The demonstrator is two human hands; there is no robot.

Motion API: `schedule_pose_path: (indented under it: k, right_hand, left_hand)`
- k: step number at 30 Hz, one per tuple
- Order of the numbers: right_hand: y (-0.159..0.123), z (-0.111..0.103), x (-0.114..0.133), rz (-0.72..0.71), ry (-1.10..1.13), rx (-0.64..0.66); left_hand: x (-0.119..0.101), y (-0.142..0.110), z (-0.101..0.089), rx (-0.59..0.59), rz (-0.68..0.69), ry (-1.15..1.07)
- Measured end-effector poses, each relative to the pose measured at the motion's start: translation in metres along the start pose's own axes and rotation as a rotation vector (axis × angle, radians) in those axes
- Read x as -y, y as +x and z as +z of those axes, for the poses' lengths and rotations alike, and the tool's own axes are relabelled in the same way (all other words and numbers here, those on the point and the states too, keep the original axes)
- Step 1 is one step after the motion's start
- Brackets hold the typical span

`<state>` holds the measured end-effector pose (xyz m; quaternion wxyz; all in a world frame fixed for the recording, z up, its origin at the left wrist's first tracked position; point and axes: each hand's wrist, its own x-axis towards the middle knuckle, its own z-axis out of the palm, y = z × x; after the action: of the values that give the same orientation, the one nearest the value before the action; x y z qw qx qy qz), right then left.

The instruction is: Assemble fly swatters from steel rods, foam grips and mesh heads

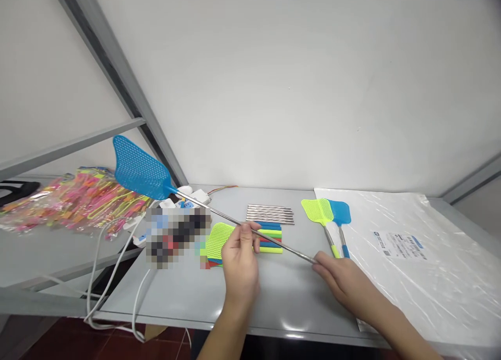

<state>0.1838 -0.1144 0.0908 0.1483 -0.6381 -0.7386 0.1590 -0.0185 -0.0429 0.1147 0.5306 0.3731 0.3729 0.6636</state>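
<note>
I hold a blue fly swatter (139, 169) with a long thin metal rod stretched out to the upper left. My left hand (239, 258) pinches the rod near its middle. My right hand (344, 282) grips the rod's lower end, fingers closed. Under the rod lie a yellow-green swatter head (217, 240) on a small stack and a pile of coloured handle grips (271, 237). A row of metal rods (270, 214) lies behind them. A yellow-green swatter (319, 212) and a blue swatter (340, 212), both finished, lie to the right.
A grey metal table (188, 292) carries everything. Clear plastic bags (410, 245) with a printed label lie at the right. A heap of packed colourful swatters (74, 201) sits on the left shelf. White cables (113, 261) hang over the left edge. Slanted grey frame bars stand behind.
</note>
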Motion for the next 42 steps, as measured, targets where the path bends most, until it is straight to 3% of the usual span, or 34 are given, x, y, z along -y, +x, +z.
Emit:
schedule_pose_path:
  k: [4,6,8,12,16,19,22,24,26,29,32,37,42]
  right_hand:
    - [0.001,-0.006,-0.011,-0.028,-0.05,-0.071]
    - [0.002,-0.008,-0.016,-0.028,-0.073,-0.094]
    - [0.004,-0.01,-0.019,-0.031,-0.095,-0.1]
    - [0.013,-0.017,-0.018,-0.063,-0.108,-0.107]
    - [0.024,-0.021,-0.005,-0.084,-0.119,-0.158]
    - [0.032,-0.019,0.009,-0.106,-0.107,-0.174]
    - [0.033,-0.011,0.01,-0.127,-0.109,-0.167]
    - [0.028,-0.006,-0.001,-0.129,-0.113,-0.165]
    - [0.021,-0.002,-0.016,-0.116,-0.111,-0.157]
    - [0.013,-0.003,-0.032,-0.079,-0.126,-0.159]
    - [0.011,-0.011,-0.029,-0.056,-0.143,-0.181]
    - [0.017,-0.016,-0.011,-0.093,-0.138,-0.16]
    - [0.017,-0.008,-0.017,-0.062,-0.146,-0.183]
  left_hand:
    - [-0.034,0.024,-0.003,-0.144,0.178,-0.11]
    - [-0.042,0.032,-0.001,-0.159,0.25,-0.125]
    - [-0.039,0.031,0.005,-0.143,0.245,-0.121]
    - [-0.011,0.013,0.015,0.007,0.053,-0.006]
    - [0.006,-0.002,0.019,0.118,0.049,0.152]
    - [0.002,-0.004,0.021,0.173,0.057,0.201]
    - [-0.015,0.004,0.018,0.037,0.162,0.138]
    - [-0.03,0.015,0.013,-0.134,0.25,-0.003]
    - [-0.042,0.026,0.009,-0.184,0.303,-0.076]
    - [-0.041,0.032,0.009,-0.141,0.262,-0.092]
    - [-0.025,0.024,0.016,-0.121,0.21,-0.108]
    - [-0.007,0.01,0.019,0.112,0.065,0.114]
    - [-0.027,0.018,0.011,0.012,0.206,0.113]
